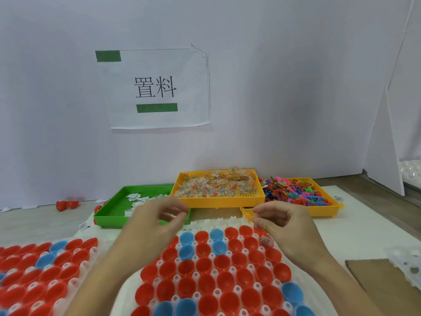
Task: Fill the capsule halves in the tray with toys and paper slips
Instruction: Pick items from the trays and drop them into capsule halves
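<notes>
A white tray (227, 221) holds rows of red and blue capsule halves (206, 265), open side up. One red half (265, 241) at the tray's far right has a paper slip in it. My right hand (282, 224) hovers over the tray's far edge and pinches a small orange toy (248, 217) between thumb and forefinger. My left hand (155, 224) is blurred, with fingers curled, above the tray's far left corner by the green tray (107, 215) of paper slips (134, 197). Whether it holds anything is unclear.
A yellow tray (216, 199) of clear packets and another yellow tray (323, 208) of colourful toys stand against the back wall. A second tray of capsule halves (34, 270) lies at the left. Loose red halves (67, 204) sit far left; cardboard (376, 277) lies at the right.
</notes>
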Available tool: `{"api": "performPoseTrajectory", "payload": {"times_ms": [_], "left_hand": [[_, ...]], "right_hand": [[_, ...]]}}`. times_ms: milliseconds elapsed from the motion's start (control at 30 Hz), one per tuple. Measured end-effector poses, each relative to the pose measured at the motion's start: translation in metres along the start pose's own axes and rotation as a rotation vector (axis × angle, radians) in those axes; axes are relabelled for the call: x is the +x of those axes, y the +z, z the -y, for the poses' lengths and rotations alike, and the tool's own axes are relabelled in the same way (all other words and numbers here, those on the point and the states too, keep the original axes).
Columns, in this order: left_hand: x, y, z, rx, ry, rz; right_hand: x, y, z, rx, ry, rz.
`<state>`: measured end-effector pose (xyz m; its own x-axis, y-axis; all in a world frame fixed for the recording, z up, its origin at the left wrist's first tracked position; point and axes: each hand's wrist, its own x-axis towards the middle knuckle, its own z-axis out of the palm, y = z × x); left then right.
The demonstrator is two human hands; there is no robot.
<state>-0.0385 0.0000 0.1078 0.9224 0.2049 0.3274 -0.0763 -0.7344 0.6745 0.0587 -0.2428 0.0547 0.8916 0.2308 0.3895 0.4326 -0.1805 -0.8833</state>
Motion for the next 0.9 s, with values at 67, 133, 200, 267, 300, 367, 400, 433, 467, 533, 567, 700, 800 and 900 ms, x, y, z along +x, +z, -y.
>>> {"api": "performPoseTrajectory", "payload": {"times_ms": [67, 133, 200, 267, 300, 367, 400, 433, 467, 533, 567, 700, 800, 900], "left_hand": [[-0.002, 0.014, -0.028, -0.060, 0.095, 0.131], [-0.001, 0.033, -0.044, -0.048, 0.112, 0.218], [0.002, 0.049, -0.051, 0.046, 0.071, 0.246], [0.005, 0.061, -0.054, 0.077, 0.028, 0.210], [0.006, 0.065, -0.054, 0.060, 0.018, 0.176], [0.008, 0.072, -0.049, 0.002, -0.009, 0.130], [0.009, 0.074, -0.046, -0.043, -0.033, 0.124], [0.009, 0.074, -0.042, -0.104, -0.063, 0.126], [0.009, 0.073, -0.040, -0.175, -0.094, 0.133], [0.010, 0.069, -0.037, -0.285, -0.127, 0.137], [0.011, 0.066, -0.036, -0.315, -0.129, 0.126], [0.014, 0.058, -0.040, -0.383, -0.114, 0.029], [0.014, 0.052, -0.042, -0.437, -0.115, -0.002], [0.014, 0.045, -0.042, -0.444, -0.148, -0.005]], "right_hand": [[-0.001, 0.001, 0.002, -0.003, -0.019, 0.015], [-0.001, 0.002, 0.003, 0.011, -0.026, 0.047], [-0.001, 0.004, 0.004, 0.028, -0.032, 0.090], [-0.001, 0.005, 0.006, 0.037, -0.052, 0.131], [-0.001, 0.006, 0.007, 0.040, -0.068, 0.142], [-0.001, 0.007, 0.008, 0.042, -0.091, 0.149], [-0.001, 0.008, 0.008, 0.044, -0.093, 0.150], [-0.002, 0.008, 0.009, 0.051, -0.093, 0.153], [-0.004, 0.009, 0.010, 0.056, -0.092, 0.157], [-0.004, 0.011, 0.014, 0.053, -0.081, 0.157], [-0.004, 0.011, 0.016, 0.048, -0.070, 0.153], [0.009, 0.005, 0.036, 0.024, -0.080, 0.200], [0.026, 0.003, 0.049, -0.026, -0.102, 0.309], [0.039, 0.005, 0.052, -0.091, -0.106, 0.311]]}}
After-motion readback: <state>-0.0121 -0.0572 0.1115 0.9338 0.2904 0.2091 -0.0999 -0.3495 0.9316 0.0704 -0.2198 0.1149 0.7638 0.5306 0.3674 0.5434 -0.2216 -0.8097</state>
